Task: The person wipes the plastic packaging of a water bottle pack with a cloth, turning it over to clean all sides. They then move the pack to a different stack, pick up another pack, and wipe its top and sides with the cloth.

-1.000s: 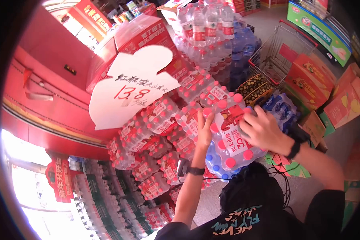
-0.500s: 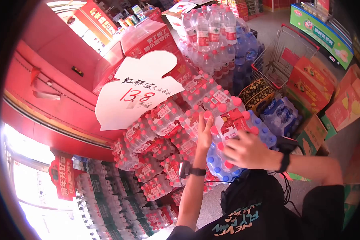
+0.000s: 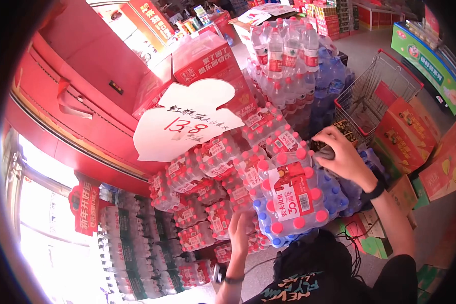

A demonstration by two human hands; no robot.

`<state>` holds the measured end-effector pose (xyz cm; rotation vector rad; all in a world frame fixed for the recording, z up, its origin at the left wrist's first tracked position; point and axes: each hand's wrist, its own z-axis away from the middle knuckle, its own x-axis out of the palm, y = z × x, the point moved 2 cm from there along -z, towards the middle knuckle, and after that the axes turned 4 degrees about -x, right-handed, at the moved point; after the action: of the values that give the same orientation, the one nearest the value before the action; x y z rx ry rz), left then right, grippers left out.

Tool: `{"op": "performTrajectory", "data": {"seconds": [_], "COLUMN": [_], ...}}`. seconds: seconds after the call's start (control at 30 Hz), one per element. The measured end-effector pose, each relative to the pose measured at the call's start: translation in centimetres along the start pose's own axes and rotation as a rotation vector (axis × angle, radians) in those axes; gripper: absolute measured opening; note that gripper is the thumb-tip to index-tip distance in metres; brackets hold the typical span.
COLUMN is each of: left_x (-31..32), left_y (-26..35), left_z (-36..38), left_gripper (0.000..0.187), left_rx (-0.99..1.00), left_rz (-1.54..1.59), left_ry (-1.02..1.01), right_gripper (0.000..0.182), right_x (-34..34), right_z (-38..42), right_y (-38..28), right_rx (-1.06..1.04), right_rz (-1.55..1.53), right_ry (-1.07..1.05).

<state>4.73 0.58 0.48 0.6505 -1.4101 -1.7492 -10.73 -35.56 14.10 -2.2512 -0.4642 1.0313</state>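
Shrink-wrapped pack of red-capped water bottles (image 3: 291,195) sitting atop the stacked packs (image 3: 207,177), left hand (image 3: 240,234) spread flat under its lower edge, right hand (image 3: 339,154) gripping its far top corner, white price sign (image 3: 190,124) beside, wire shopping cart (image 3: 375,96) behind.

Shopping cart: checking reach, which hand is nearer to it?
Right. The right hand rests on the packs just below the cart; the left hand is far off, low under the red-capped pack.

The white price sign (image 3: 190,121) reads 13.8 (handwritten); the bottle pack label (image 3: 290,191) shows 30.
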Motion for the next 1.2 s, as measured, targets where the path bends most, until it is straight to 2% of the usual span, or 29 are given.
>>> {"op": "performTrajectory", "data": {"seconds": [0.03,0.07,0.13,0.17,0.23,0.27,0.37,0.47,0.5,0.53,0.67,0.73,0.77,0.8,0.87,0.9,0.97,1.0,1.03,1.07,1.1,1.17,1.2], "left_x": [-0.2,-0.1,0.0,0.9,4.2,5.9,10.5,13.9,14.9,15.5,17.7,16.8,14.9,14.8,11.2,9.0,6.4,6.4,6.8,7.1,7.1,4.3,4.8], "left_y": [-0.5,-0.9,-1.8,-1.8,-1.3,-1.2,-3.1,-3.1,-2.8,-2.2,0.3,0.1,-0.8,0.6,0.1,-0.4,0.2,1.8,3.7,4.8,4.7,2.3,2.7], "left_z": [2.4,4.8,7.6,8.7,10.5,11.3,11.8,11.7,11.5,10.9,10.1,10.0,9.7,9.4,7.6,6.4,4.1,3.4,2.8,2.1,1.6,1.1,1.4], "left_gripper": [0.034,0.035,0.039,0.042,0.053,0.063,0.072,0.074,0.07,0.067,0.056,0.053,0.052,0.051,0.049,0.048,0.045,0.044,0.044,0.044,0.041,0.038,0.036], "left_rx": [-0.088,-0.17,-0.162,-0.301,-0.532,-0.509,-0.429,-0.388,-0.396,-0.404,-0.337,-0.252,-0.198,-0.204,-0.166,-0.2,-0.244,-0.289,-0.331,-0.367,-0.307,-0.213,-0.209], "left_rz": [0.035,0.076,-0.148,-0.068,0.059,0.1,0.373,0.485,0.512,0.536,0.406,0.397,0.109,0.226,0.166,0.13,0.114,0.0,-0.117,-0.233,-0.069,-0.202,-0.143], "left_ry": [0.089,0.182,-0.002,-0.074,-0.221,-0.304,-0.209,-0.118,-0.023,0.067,0.277,0.337,0.339,0.408,0.37,0.358,0.304,0.307,0.303,0.293,0.244,0.19,0.186], "right_gripper": [0.046,0.046,0.047,0.051,0.053,0.055,0.056,0.056,0.052,0.049,0.039,0.046,0.048,0.049,0.05,0.051,0.052,0.053,0.058,0.058,0.057,0.058,0.062], "right_x": [0.4,1.3,3.7,5.3,5.7,5.8,6.4,5.6,5.5,5.7,5.5,3.7,2.5,1.9,0.7,-0.5,-2.7,-3.5,-3.8,-3.3,-1.8,0.0,0.3], "right_z": [-0.8,-1.6,-3.2,-3.5,-4.3,-4.8,-4.6,-3.7,-2.6,-2.4,-0.4,0.7,1.2,2.2,4.8,5.6,5.8,5.7,5.4,5.9,6.7,7.1,7.0], "right_y": [2.0,3.5,6.1,7.4,8.0,8.4,9.9,9.7,8.2,8.6,7.1,5.4,4.4,4.0,3.5,3.2,3.6,4.2,5.1,6.1,7.4,9.2,9.7], "right_rx": [0.006,0.109,0.308,0.252,0.283,0.298,0.337,0.344,0.294,0.365,0.225,0.229,0.223,0.163,0.048,0.075,0.149,0.19,0.344,0.425,0.499,0.663,0.698], "right_rz": [-0.1,-0.275,-0.62,-0.504,-0.565,-0.592,-0.623,-0.642,-0.566,-0.655,-0.513,-0.413,-0.368,-0.252,-0.026,-0.035,-0.208,-0.29,-0.37,-0.522,-0.671,-0.94,-0.916], "right_ry": [-0.094,-0.196,-0.413,-0.499,-0.607,-0.66,-0.717,-0.686,-0.541,-0.564,-0.348,-0.39,-0.4,-0.376,-0.339,-0.414,-0.52,-0.562,-0.671,-0.615,-0.554,-0.476,-0.457]}}
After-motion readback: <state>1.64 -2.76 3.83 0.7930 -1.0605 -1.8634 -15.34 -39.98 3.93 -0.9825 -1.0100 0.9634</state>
